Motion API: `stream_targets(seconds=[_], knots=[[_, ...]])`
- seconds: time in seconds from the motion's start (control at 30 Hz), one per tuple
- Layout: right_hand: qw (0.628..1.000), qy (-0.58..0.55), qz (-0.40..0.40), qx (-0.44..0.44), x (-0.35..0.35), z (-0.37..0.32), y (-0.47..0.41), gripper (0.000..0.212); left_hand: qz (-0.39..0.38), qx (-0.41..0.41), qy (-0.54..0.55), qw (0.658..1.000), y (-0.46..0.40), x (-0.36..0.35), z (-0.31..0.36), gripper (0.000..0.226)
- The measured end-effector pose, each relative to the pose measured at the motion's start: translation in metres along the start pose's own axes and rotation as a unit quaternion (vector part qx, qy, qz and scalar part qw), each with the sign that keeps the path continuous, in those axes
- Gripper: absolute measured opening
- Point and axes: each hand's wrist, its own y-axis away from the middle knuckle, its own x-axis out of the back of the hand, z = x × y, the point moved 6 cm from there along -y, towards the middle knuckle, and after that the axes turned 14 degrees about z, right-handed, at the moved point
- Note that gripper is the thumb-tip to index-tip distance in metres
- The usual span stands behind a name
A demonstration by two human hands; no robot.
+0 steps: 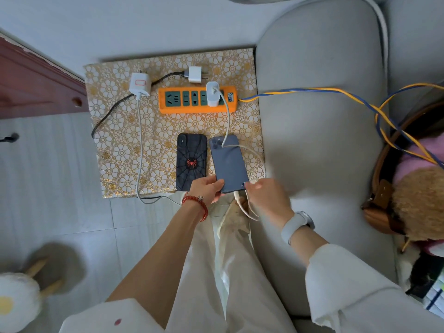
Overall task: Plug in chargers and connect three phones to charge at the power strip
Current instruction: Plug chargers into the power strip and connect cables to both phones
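With her left hand [208, 188] pinching the blue phone [228, 164] and right hand [264, 198] gripping its white cable [227, 121], a tug could unseat the charger [213, 93].

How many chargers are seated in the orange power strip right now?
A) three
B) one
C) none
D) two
B: only one white charger stands in the orange power strip; the charger with the red outline and the small white charger lie loose on the patterned mat.
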Motion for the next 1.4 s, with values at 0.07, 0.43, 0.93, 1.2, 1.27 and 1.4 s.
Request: stream_targets(seconds=[0.07,0.43,0.93,1.2,1.27,1.4], knots=[[0.993,0.039,0.091,0.069,0.022,-0.016,-0.008,0.025,0.007,-0.016,-0.017,1.0,-0.002,0.006,-0.005,0.01],[0.972,-0.158,0.105,0.14,0.003,-0.087,-0.059,0.029,0.013,-0.114,-0.062,0.991,-0.002,0.027,0.004,0.022],[0.983,-0.097,0.069,0.138,0.039,-0.073,-0.114,0.028,0.04,-0.116,-0.135,0.983,-0.03,-0.048,0.016,0.018],[0.987,-0.13,0.021,0.092,0.03,-0.049,-0.09,0.04,0.129,-0.163,-0.271,0.94,-0.014,-0.059,0.027,0.023],[0.987,-0.131,0.017,0.087,0.025,-0.042,-0.077,0.04,0.112,-0.172,-0.3,0.932,-0.014,-0.061,0.025,0.027],[0.987,-0.128,0.032,0.092,0.015,-0.035,-0.047,0.036,0.08,-0.161,-0.298,0.937,-0.013,-0.046,0.026,0.036]])
